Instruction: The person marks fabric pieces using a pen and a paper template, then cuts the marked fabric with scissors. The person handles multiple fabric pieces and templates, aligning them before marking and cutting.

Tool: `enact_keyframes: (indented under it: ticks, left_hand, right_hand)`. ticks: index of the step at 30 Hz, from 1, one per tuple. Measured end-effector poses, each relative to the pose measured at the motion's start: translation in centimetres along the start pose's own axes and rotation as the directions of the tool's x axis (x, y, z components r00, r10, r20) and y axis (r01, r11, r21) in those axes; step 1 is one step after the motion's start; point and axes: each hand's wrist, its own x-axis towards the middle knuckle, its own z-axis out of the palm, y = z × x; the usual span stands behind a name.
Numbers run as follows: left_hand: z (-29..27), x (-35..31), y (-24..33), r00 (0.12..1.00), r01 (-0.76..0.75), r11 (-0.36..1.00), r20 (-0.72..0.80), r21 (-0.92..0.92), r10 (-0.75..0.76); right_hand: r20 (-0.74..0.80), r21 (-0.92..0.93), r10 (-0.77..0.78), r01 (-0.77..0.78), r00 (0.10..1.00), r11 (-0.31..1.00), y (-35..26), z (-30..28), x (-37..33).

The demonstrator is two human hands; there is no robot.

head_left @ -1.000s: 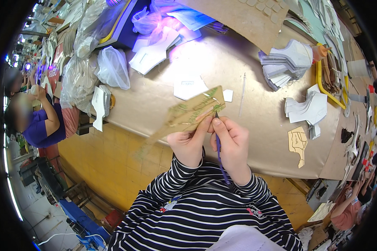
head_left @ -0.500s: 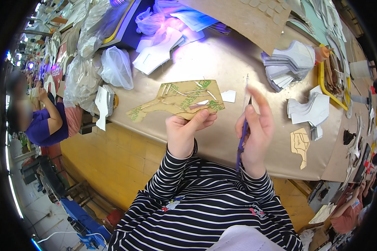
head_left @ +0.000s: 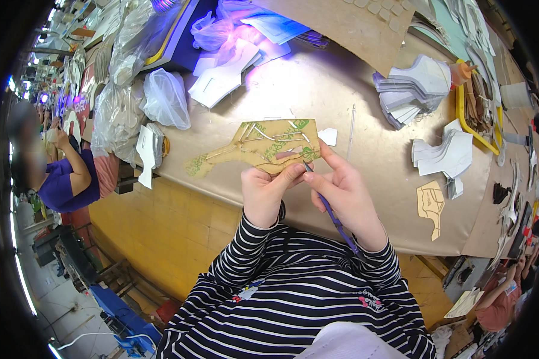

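Note:
My left hand [head_left: 266,192] pinches the lower edge of a slotted tan template [head_left: 233,147] with green print, holding it above the table. Pale material shows through several of its narrow slots. Between the fingers of my right hand [head_left: 350,194] is a slim purple tool [head_left: 334,220] with a dark pointed tip. That tip lies at the template's lower right edge, beside my left thumb, while the right index finger reaches the template's right edge. What is under the template is mostly hidden. Just beyond it lies a small white piece [head_left: 327,137].
A thin clear rod [head_left: 351,131] rests on the brown-covered table [head_left: 395,203]. To the right are stacked white cut pieces [head_left: 442,151], a small tan template [head_left: 430,206] and a yellow-rimmed tray [head_left: 460,110]. Plastic bags [head_left: 164,99] stand at left; a person in purple [head_left: 72,179] sits beyond.
My right hand has moved left and down to the template, bringing the purple tool's tip against its edge. The template has shifted slightly; my left hand still grips it.

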Motion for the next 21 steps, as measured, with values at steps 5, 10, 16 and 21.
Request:
enact_keyframes:
  ticks: [5, 10, 16, 21]
  left_hand:
    - [0.2, -0.1, 0.0, 1.0, -0.027, 0.998, -0.002, 0.052, 0.027]
    - [0.4, -0.2, 0.4, 0.999, -0.034, 0.996, -0.013, 0.077, 0.035]
    - [0.9, -0.5, 0.5, 0.996, -0.053, 0.998, -0.068, 0.028, 0.055]
    - [1.2, -0.9, 0.2, 0.988, -0.048, 0.998, -0.146, 0.049, 0.055]
  right_hand:
    - [-0.018, -0.002, 0.013, -0.013, 1.0, 1.0, 0.0, 0.3, 0.2]
    - [-0.033, -0.027, 0.016, -0.017, 0.999, 0.999, 0.0, 0.5, 0.1]
    - [-0.107, -0.071, -0.074, 0.067, 0.991, 0.995, 0.8, 0.9, 0.1]
    - [-0.219, -0.327, -0.364, 0.283, 0.905, 0.902, 2.3, 2.0, 0.1]
